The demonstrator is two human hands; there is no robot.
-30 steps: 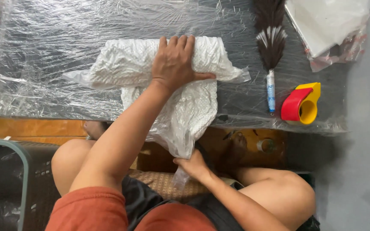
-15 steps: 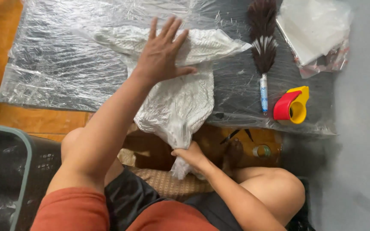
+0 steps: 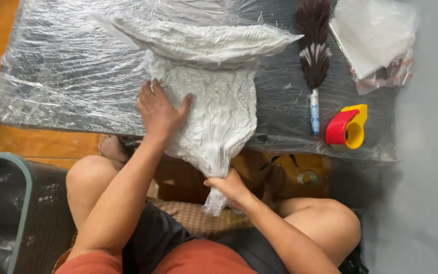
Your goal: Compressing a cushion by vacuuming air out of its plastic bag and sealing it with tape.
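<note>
A white crinkled garment sealed in a clear plastic bag (image 3: pixel 214 76) lies on a board covered in clear plastic film (image 3: pixel 62 76). My left hand (image 3: pixel 160 111) presses flat on the bag's lower left part, fingers spread. My right hand (image 3: pixel 229 187) grips the gathered neck of the bag where it hangs over the board's near edge, above my lap.
A feather duster with a blue-and-white handle (image 3: pixel 314 66) lies right of the bag. A red and yellow tape dispenser (image 3: pixel 348 127) sits near the board's right corner. A bagged white item (image 3: pixel 376 35) rests at top right. A dark bin (image 3: pixel 1 213) stands at my left.
My left hand has slid down from the bag's upper part toward me, pressing along it. The bag now looks flatter and stretched. My right hand keeps hold of the neck.
</note>
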